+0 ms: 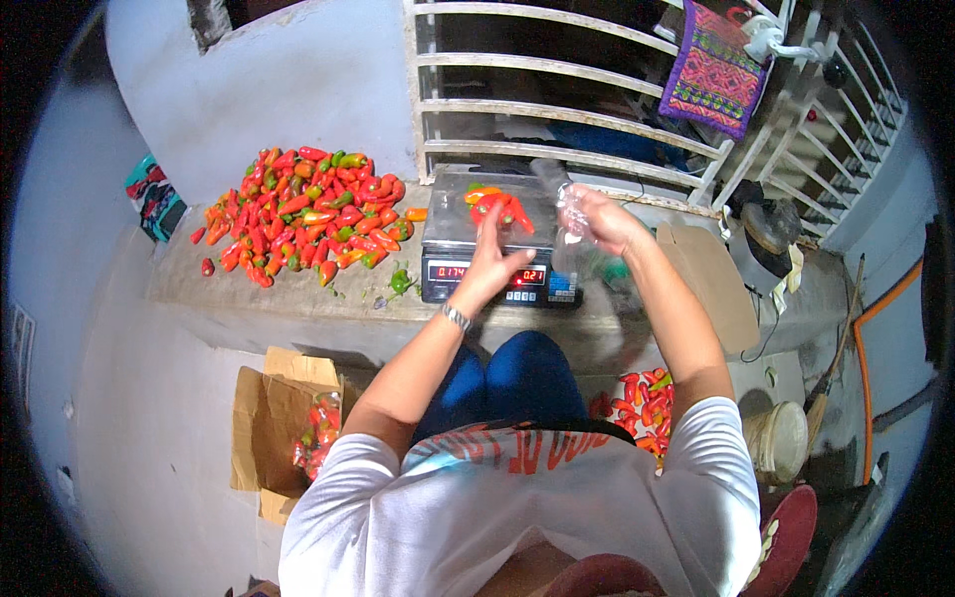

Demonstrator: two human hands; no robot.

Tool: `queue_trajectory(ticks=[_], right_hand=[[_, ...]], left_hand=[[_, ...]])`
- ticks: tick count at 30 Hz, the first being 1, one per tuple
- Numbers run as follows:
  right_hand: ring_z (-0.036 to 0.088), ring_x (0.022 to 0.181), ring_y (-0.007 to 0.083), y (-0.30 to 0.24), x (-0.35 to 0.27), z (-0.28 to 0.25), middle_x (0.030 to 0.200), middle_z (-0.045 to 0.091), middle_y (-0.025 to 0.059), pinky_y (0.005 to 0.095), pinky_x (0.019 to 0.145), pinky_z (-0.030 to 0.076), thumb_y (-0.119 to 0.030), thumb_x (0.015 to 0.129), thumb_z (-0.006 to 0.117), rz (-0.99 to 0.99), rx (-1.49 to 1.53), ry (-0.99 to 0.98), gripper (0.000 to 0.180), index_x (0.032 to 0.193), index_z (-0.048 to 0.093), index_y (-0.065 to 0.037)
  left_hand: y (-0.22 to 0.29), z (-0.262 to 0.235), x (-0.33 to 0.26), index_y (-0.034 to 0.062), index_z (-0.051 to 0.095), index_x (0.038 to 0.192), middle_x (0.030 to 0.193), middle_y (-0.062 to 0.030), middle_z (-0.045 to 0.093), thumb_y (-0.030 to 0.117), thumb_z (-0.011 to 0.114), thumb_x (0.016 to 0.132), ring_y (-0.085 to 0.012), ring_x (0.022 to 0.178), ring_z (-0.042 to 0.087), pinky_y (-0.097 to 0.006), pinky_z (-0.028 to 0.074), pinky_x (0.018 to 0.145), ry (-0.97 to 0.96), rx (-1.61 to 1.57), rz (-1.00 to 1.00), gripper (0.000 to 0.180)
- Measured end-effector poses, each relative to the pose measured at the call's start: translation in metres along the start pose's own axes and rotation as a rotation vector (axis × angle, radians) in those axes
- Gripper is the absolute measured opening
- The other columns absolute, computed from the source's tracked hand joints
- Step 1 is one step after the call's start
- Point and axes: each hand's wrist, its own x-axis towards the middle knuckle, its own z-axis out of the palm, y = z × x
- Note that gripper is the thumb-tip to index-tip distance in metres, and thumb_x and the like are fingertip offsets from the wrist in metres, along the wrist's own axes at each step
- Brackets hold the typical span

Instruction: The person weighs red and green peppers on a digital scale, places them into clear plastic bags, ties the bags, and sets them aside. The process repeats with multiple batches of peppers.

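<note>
A digital scale (450, 214) with a flat metal pan and a lit red display stands on the ledge in front of me. On its pan lies a small heap of red and orange peppers (505, 211). My left hand (484, 267) reaches over the display, its fingertips at the near edge of these peppers and its thumb spread away to the right. Right of the pan, my right hand (609, 221) is closed on a clear plastic bag (567, 214), which hangs beside the scale and is blurred.
Left on the concrete ledge (189, 284) spreads a big pile of peppers (308, 209). Below, an open cardboard box (261, 418) holds bagged peppers; more red peppers (647, 403) lie low to my right. Cardboard (701, 284), a bucket (784, 443) and a white railing (557, 104) stand around.
</note>
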Motion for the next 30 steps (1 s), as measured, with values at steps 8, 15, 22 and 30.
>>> queue_trajectory(ticks=[8,15,22,30], right_hand=[[0.043,0.048,0.004,-0.026,-0.027,0.064,0.063,0.048,-0.0049,0.0174,0.041,0.035,-0.022,0.089,0.048,0.084,-0.334,-0.017,0.011,0.089,0.051,-0.012],[0.042,0.05,0.0076,0.008,0.017,-0.045,0.061,0.043,-0.0019,0.0247,0.044,0.043,-0.023,0.088,0.044,0.028,-0.256,0.409,0.013,0.087,0.051,-0.011],[0.056,0.058,0.0244,0.159,-0.029,-0.257,0.065,0.056,0.0125,0.0378,0.047,0.043,-0.003,0.069,0.056,0.086,-0.154,1.382,0.003,0.069,0.057,-0.001],[0.059,0.081,0.0328,0.208,-0.047,-0.247,0.096,0.057,0.0206,0.0443,0.071,0.047,-0.017,0.071,0.057,0.369,-0.561,1.375,0.041,0.107,0.051,0.002]], left_hand=[[0.036,-0.037,0.023,0.0051,0.059,0.088,0.083,0.0002,0.061,0.009,0.06,0.081,-0.0071,0.076,0.055,-0.022,0.043,0.073,-0.282,-0.541,-0.21,0.008],[-0.02,-0.075,0.01,0.0013,0.059,0.089,0.078,-0.0024,0.06,0.01,0.057,0.082,-0.0094,0.068,0.054,-0.021,0.043,0.065,0.244,-0.455,-0.357,0.011],[-0.043,-0.119,-0.014,0.0075,0.054,0.084,0.062,0.0013,0.051,0.011,0.054,0.084,-0.0113,0.052,0.051,-0.026,0.046,0.052,0.459,-0.561,-0.432,0.003],[-0.023,-0.119,-0.016,0.0062,0.052,0.089,0.074,-0.0062,0.057,0.014,0.056,0.083,-0.0189,0.065,0.059,-0.031,0.051,0.057,0.444,-0.86,-0.43,0.011]])
